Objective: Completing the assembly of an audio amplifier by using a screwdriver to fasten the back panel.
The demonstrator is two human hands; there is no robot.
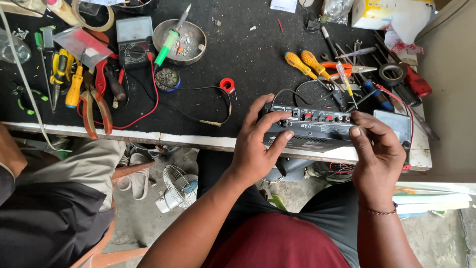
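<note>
At desk edge, left hand (255,149) and right hand (377,154) each grip the amplifier (310,126); screwdrivers (307,64) lie at 12 o'clock.

Black boxy metal amp unit (310,130) with red sockets on its panel, sitting on a black bench mat (248,54). Yellow-handled screwdrivers (303,63), red wire spool (227,85), green-handled soldering iron (168,43).

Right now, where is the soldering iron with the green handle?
In the head view, the soldering iron lies across the round metal dish at upper left of the black bench, just right of the multimeter.
</note>
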